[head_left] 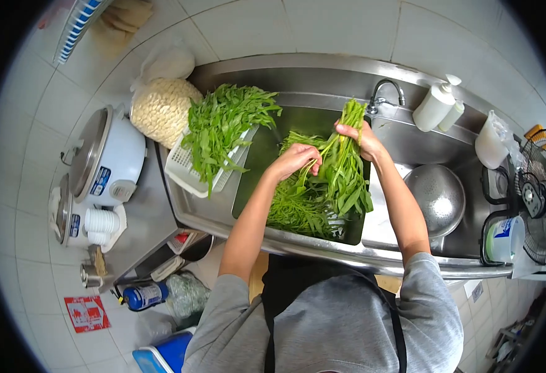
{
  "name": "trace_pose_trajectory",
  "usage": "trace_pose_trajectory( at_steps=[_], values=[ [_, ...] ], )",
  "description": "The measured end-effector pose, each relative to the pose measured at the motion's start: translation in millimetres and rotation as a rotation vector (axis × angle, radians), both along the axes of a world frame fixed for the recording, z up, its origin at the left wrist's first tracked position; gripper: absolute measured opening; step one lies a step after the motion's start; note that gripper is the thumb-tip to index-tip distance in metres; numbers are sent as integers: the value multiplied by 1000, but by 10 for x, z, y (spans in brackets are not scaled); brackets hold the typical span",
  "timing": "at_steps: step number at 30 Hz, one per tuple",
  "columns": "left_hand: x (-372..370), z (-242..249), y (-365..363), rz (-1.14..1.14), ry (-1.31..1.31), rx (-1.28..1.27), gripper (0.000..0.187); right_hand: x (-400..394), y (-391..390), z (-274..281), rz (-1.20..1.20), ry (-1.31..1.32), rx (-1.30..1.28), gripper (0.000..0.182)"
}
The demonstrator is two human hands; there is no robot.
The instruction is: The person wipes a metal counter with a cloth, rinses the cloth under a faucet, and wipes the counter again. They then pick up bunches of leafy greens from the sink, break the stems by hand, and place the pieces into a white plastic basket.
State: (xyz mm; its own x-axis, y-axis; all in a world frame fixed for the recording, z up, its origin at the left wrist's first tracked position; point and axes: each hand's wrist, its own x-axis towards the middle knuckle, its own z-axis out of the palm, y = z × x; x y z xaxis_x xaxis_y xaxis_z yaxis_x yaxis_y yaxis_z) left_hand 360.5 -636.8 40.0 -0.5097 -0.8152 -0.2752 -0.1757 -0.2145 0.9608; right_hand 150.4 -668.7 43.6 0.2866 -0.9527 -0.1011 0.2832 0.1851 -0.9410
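Observation:
My right hand (366, 140) is wrapped round a bunch of water spinach (348, 180), its pale stems pointing up and its leaves hanging over the left sink basin (254, 143). Just left of it, my left hand (298, 161) is closed in a pinch on a stem at the side of the bunch. More loose greens (294, 208) lie in the basin below both hands, partly hidden by the left forearm. On the left rim of the sink, another heap of leafy greens (226, 121) rests in a white plastic basket (186, 171).
A metal colander (435, 198) lies upside down in the right basin, with the faucet (388, 93) behind. White pump bottles (434, 107) stand at the back right. To the left are a bag of pale peeled pieces (163, 112) and a large rice cooker (120, 158).

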Motion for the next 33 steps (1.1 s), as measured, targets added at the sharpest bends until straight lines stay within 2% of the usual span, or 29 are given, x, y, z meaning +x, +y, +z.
trace_pose_trajectory(
  at_steps=[2,4,8,10,11,12,14,15,16,18,19,20,22,24,26,27,28,30,32,33],
  values=[
    [48,-23,38,0,4,26,19,23,-4,36,34,-44,4,24],
    [41,70,95,-4,-59,13,19,59,25,104,73,122,-12,25],
    [15,28,31,-37,-17,-8,19,10,52,100,36,235,-39,28],
    [-9,27,12,179,-101,30,19,1,110,119,3,351,-81,26],
    [-23,-76,-24,310,-26,51,20,14,136,117,-24,408,-92,26],
    [10,-138,-47,303,-19,52,20,42,167,119,-48,465,-101,25],
    [94,-257,-101,619,39,181,21,56,226,115,-120,435,-104,24],
    [192,-445,-109,573,65,111,24,62,227,131,-192,400,-113,24],
    [173,-287,-44,564,71,106,24,70,223,173,-201,405,-119,24],
    [88,-72,124,311,-39,-141,32,101,294,194,-139,404,-46,24],
    [32,-215,78,232,32,-555,38,122,290,175,-111,398,-64,26],
    [51,-238,70,226,37,-545,38,147,310,155,-117,403,-53,26],
    [71,-104,53,95,-150,-446,34,177,306,153,-28,313,-7,29],
    [165,-94,22,79,-146,-413,31,120,288,131,17,307,-20,33],
    [280,-67,32,146,-349,-437,29,68,337,165,-28,285,-50,35],
    [342,-132,31,226,-306,-487,29,-4,322,142,-24,294,-29,38],
    [415,-195,34,282,-322,-587,29,-73,272,101,-56,375,2,38],
    [552,-326,73,216,-575,-524,27,-182,261,72,-225,311,84,37],
    [522,-505,229,73,-656,-474,25,-244,220,5,-350,227,100,36],
    [417,-463,331,69,-659,-542,22,-235,219,1,-377,246,94,37]
  ],
)
